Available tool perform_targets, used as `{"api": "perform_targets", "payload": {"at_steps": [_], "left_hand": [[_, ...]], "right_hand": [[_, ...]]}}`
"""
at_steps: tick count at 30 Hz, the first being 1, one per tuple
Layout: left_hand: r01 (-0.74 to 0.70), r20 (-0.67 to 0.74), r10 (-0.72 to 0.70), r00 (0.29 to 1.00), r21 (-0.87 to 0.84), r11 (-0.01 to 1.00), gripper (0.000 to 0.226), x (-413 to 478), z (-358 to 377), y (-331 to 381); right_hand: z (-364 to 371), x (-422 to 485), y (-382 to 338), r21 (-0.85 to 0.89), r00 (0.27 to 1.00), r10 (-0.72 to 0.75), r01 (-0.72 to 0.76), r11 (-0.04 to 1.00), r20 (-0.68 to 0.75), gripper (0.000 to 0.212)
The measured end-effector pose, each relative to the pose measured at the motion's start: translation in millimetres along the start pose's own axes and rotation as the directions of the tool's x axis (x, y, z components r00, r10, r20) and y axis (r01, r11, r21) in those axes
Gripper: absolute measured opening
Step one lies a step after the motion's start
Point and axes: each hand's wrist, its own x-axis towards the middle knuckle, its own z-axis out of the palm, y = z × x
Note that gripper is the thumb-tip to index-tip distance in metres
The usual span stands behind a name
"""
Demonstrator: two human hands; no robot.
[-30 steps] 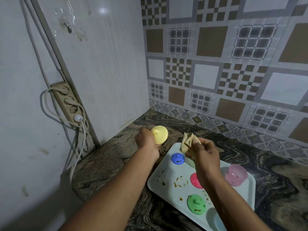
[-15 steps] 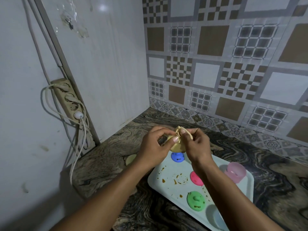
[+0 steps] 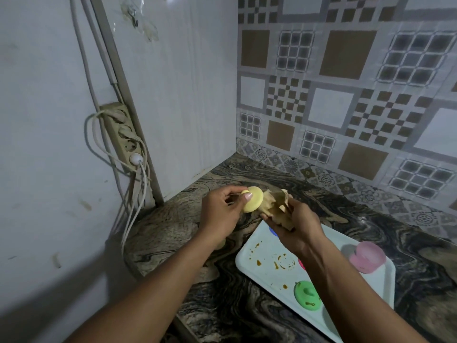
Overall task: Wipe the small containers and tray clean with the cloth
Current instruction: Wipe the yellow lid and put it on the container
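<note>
— What is in the hands, above the tray's (image 3: 252, 262) far corner?

— The left hand (image 3: 218, 215) pinches a small yellow container (image 3: 253, 203), thumb across its face and fingers closed behind it. The right hand (image 3: 294, 229) is clenched around a bunched tan cloth (image 3: 278, 206), which touches the container's right edge. Both are held in the air over the marbled counter (image 3: 173, 226), just beyond the tray.

— And on the tray itself?

— The white tray lies flat on the counter, spotted with brown smears near its left side. A green container (image 3: 306, 294) with brown marks sits toward its near edge, a pink one (image 3: 367, 258) lies tipped at its right side. Slivers of a blue piece (image 3: 273, 231) and a red one (image 3: 302, 264) show beside the right wrist; the forearm hides the rest.

— Anything left of the tray?

— A power strip (image 3: 122, 134) with looped white cables hangs on the wall, well apart from it
</note>
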Motion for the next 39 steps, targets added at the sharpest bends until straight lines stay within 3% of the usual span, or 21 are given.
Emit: {"api": "perform_targets", "payload": {"at_steps": [4, 8, 10, 16, 23, 39], "left_hand": [[0.001, 0.026, -0.003, 1.000, 0.109, 0.994, 0.011, 9.3, -7.7, -10.4], [0.003, 0.028, -0.010, 1.000, 0.232, 0.973, 0.011, 22.4, -29.5, -28.8], [0.031, 0.013, -0.036, 0.999, 0.268, 0.963, 0.016, 26.5, -41.9, -48.1], [0.020, 0.176, -0.101, 0.979, 0.410, 0.912, 0.020, 21.7, -57.6, -117.1], [0.004, 0.237, -0.119, 0.964, 0.437, 0.900, 0.024, 18.4, -55.3, -145.1], [-0.219, 0.328, 0.068, 0.942, 0.450, 0.866, 0.031, 6.2, -68.2, -158.5]], "right_hand": [[29.3, 1.4, 24.8, -0.233, 0.990, -0.047, 0.077, 0.969, 0.133, 0.021], [41.1, 28.9, 36.9, -0.476, 0.965, -0.263, 0.222, 0.851, -0.020, 0.010], [38.4, 41.9, 40.3, -0.462, 0.962, -0.257, 0.188, 0.866, -0.089, 0.015], [22.3, 58.4, 81.2, -0.501, 0.985, -0.159, 0.103, 0.859, -0.070, 0.015], [5.7, 68.6, 112.6, -0.518, 0.987, -0.141, 0.079, 0.852, -0.082, 0.012], [9.6, 79.0, 128.6, -0.406, 0.992, -0.077, 0.031, 0.914, -0.099, 0.029]]}}
